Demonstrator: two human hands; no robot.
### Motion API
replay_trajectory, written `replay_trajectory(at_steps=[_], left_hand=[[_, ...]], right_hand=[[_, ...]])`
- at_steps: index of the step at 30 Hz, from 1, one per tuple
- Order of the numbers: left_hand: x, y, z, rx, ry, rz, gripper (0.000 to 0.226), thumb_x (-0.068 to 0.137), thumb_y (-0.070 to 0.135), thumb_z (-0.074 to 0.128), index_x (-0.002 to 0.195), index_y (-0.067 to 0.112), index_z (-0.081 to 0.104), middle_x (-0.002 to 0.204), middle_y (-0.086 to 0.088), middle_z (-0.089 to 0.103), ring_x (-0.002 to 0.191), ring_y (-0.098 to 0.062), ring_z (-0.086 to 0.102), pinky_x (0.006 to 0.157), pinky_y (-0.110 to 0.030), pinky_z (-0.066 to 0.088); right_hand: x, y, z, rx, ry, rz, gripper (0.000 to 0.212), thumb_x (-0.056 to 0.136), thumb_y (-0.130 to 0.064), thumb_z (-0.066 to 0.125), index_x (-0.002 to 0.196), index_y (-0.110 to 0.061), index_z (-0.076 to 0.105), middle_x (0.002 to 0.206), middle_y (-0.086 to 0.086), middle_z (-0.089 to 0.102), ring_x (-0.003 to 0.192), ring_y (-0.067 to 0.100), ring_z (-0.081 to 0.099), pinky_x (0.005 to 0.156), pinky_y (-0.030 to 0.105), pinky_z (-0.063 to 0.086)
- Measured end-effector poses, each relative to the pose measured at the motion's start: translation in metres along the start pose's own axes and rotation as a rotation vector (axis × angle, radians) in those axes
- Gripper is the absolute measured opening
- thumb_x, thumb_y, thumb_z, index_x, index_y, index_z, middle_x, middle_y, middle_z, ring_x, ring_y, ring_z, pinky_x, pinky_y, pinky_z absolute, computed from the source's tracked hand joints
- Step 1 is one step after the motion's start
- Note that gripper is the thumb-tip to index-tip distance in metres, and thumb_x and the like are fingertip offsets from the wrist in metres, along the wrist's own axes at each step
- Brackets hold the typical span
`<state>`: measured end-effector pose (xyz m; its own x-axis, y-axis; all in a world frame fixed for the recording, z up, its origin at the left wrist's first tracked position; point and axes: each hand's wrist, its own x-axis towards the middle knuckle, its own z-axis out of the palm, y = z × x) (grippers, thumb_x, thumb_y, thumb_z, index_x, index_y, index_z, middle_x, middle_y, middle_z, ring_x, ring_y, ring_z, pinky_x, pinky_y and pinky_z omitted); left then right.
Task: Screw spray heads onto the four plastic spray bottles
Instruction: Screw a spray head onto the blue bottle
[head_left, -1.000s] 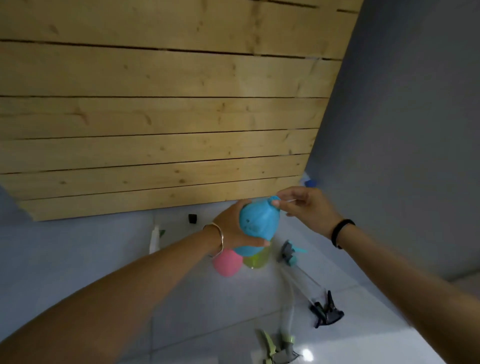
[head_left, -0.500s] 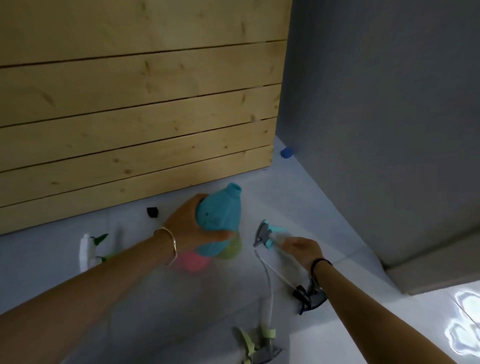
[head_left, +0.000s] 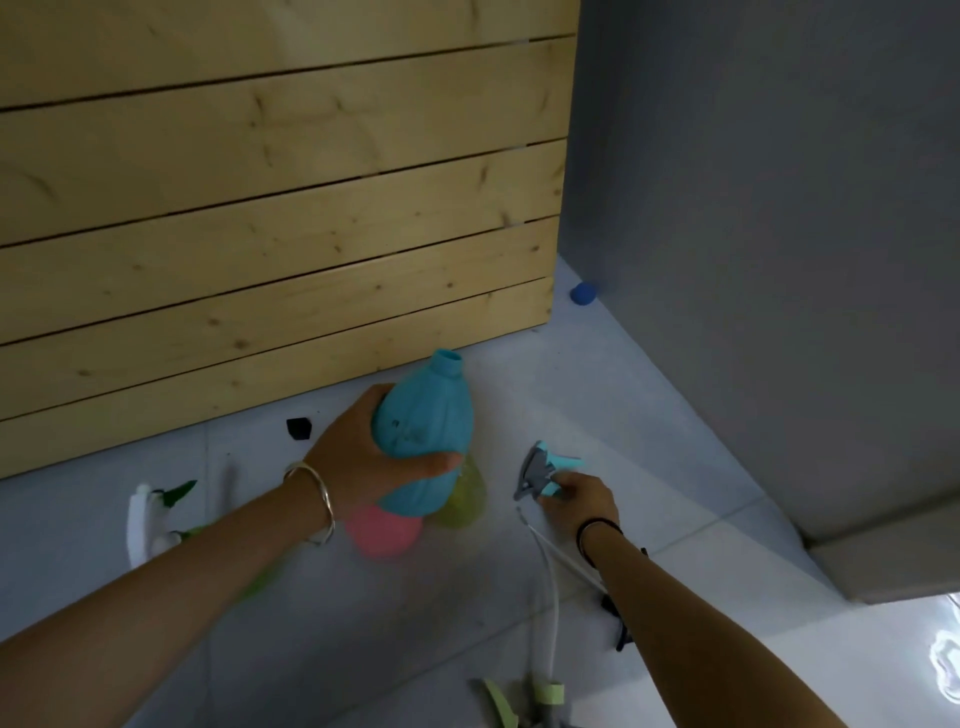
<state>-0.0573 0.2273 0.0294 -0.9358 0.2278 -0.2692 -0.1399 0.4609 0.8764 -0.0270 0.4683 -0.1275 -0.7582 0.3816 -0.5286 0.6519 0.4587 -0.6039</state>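
Note:
My left hand (head_left: 358, 457) grips a blue spray bottle (head_left: 423, 431) around its middle, held above the floor with its open neck pointing up and away. My right hand (head_left: 579, 501) rests on the floor, fingers closed on a blue and grey spray head (head_left: 545, 467) whose white tube (head_left: 556, 551) trails toward me. A pink bottle (head_left: 384, 530) and a yellow-green bottle (head_left: 465, 493) sit on the floor, partly hidden behind the blue one. A green spray head (head_left: 524, 701) lies at the bottom edge. A black spray head (head_left: 618, 618) is mostly hidden behind my right forearm.
A wooden slat panel (head_left: 275, 208) stands close ahead, and a grey wall (head_left: 779, 260) closes the right side. A white and green sprayer (head_left: 150, 519) lies on the floor at left. A small black piece (head_left: 298, 428) and a blue cap (head_left: 583, 293) lie near the panel.
My right hand left the blue bottle's neck, dropped to the floor and closed on the blue spray head. The view swung right and down. My left hand kept the bottle.

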Motion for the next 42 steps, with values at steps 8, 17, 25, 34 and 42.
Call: replay_trajectory(at_steps=[8, 17, 25, 34, 42], left_hand=[[-0.012, 0.027, -0.005, -0.061, 0.053, 0.044, 0.072, 0.038, 0.051, 0.085, 0.099, 0.044, 0.048, 0.097, 0.023, 0.060, 0.082, 0.008, 0.060, 0.053, -0.007, 0.047], [-0.068, 0.093, -0.027, -0.159, 0.081, 0.154, 0.073, 0.041, 0.041, 0.090, 0.102, 0.040, 0.049, 0.101, 0.011, 0.065, 0.086, -0.003, 0.064, 0.058, -0.014, 0.050], [-0.143, 0.126, -0.050, -0.227, 0.123, 0.182, 0.069, 0.053, 0.032, 0.089, 0.107, 0.031, 0.047, 0.100, 0.010, 0.064, 0.086, -0.003, 0.063, 0.055, -0.010, 0.047], [-0.195, 0.113, -0.062, -0.232, 0.050, 0.160, 0.078, 0.034, 0.046, 0.086, 0.100, 0.038, 0.047, 0.104, 0.009, 0.066, 0.093, -0.007, 0.065, 0.070, -0.021, 0.054], [-0.205, 0.114, -0.072, -0.197, 0.007, 0.151, 0.084, 0.035, 0.046, 0.086, 0.108, 0.038, 0.046, 0.105, 0.011, 0.063, 0.094, -0.008, 0.062, 0.066, -0.020, 0.052]], right_hand=[[-0.035, -0.057, -0.057, 0.451, 0.061, -0.094, 0.036, 0.082, -0.013, 0.070, 0.114, 0.003, 0.065, 0.113, 0.018, 0.066, 0.101, 0.027, 0.061, 0.086, 0.025, 0.049], [-0.160, -0.169, -0.164, 0.926, -0.231, -0.305, 0.032, 0.095, -0.025, 0.051, 0.121, -0.009, 0.056, 0.124, 0.007, 0.060, 0.100, 0.014, 0.062, 0.083, 0.023, 0.048], [-0.276, -0.218, -0.199, 1.130, -0.279, -0.518, 0.020, 0.090, -0.025, 0.058, 0.106, -0.013, 0.062, 0.108, 0.004, 0.069, 0.094, 0.008, 0.070, 0.074, 0.021, 0.057], [-0.355, -0.220, -0.190, 1.342, -0.191, -0.583, 0.025, 0.092, -0.018, 0.057, 0.113, -0.005, 0.057, 0.106, 0.009, 0.067, 0.090, 0.012, 0.071, 0.078, 0.024, 0.059], [-0.372, -0.211, -0.185, 1.440, -0.039, -0.621, 0.010, 0.095, -0.016, 0.052, 0.100, -0.009, 0.057, 0.103, 0.007, 0.065, 0.102, 0.019, 0.065, 0.090, 0.027, 0.054]])
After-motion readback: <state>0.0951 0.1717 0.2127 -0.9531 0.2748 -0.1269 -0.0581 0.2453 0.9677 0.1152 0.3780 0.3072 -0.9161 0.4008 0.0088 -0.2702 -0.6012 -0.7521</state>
